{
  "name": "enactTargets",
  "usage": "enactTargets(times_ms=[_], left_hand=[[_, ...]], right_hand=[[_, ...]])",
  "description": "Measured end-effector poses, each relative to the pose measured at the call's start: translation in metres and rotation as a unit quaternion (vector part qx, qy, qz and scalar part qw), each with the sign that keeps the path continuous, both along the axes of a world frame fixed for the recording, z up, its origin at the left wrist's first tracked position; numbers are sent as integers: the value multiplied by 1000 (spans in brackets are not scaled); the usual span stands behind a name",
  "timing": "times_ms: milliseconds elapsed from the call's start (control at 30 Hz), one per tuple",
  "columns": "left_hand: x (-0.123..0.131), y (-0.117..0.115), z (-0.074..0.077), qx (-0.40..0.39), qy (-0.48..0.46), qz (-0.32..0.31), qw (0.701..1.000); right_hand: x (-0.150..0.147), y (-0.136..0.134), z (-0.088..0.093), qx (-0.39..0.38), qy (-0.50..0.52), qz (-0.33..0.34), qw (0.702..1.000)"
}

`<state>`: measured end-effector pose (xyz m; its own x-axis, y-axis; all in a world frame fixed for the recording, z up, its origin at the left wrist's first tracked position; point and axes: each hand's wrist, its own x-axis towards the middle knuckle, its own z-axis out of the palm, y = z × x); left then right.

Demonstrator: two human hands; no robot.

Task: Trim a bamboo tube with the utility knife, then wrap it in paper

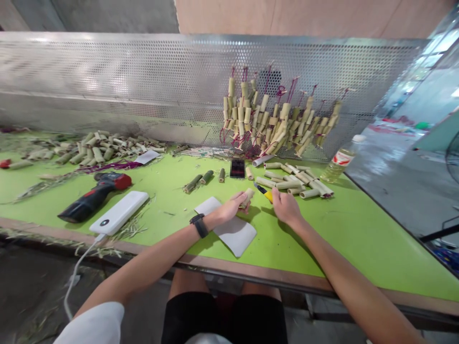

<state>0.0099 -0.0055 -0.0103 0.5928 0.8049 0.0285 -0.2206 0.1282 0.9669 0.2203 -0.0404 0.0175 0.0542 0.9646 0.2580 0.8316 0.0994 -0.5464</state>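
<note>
My left hand point(234, 206), with a dark watch on its wrist, is closed around a short pale bamboo tube point(247, 197) above a sheet of white paper point(234, 235). My right hand point(286, 206) grips a yellow-handled utility knife point(264, 192). Its dark blade points left toward the tube, with a small gap between them. Just beyond my hands, a pale bamboo piece point(249, 173) and a greener one point(222, 175) lie beside a small dark square object point(237, 168). Two more green pieces point(207, 177) rest farther left.
Cut bamboo tubes point(287, 184) lie at right near an oil bottle point(342, 160). Strung bamboo bundles point(272, 119) hang on the perforated metal panel point(143, 71). At left are a cordless drill point(95, 197), a white power bank with cable point(120, 213) and a bamboo pile point(96, 145).
</note>
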Motion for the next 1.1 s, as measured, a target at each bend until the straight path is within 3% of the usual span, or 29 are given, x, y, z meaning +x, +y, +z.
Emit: enactTargets(times_ms=[200,400,533,667,800,933,1100], left_hand=[[-2,-3,10,32,27,43,998],[-6,-6,20,90,71,153,982],[-7,-5,23,115,60,167,977],[-7,-6,24,81,62,183,978],[-6,-8,25,48,30,131,990],[-4,-9,20,96,33,64,993],[-3,-8,12,116,53,70,989]], right_hand=[[-5,-3,-4,15,16,78,997],[1,1,-6,16,27,53,998],[0,2,-7,20,25,53,998],[-1,1,-7,29,16,47,998],[-3,0,-3,39,19,47,998],[-8,-5,0,59,26,63,996],[-11,-7,-4,45,39,79,995]])
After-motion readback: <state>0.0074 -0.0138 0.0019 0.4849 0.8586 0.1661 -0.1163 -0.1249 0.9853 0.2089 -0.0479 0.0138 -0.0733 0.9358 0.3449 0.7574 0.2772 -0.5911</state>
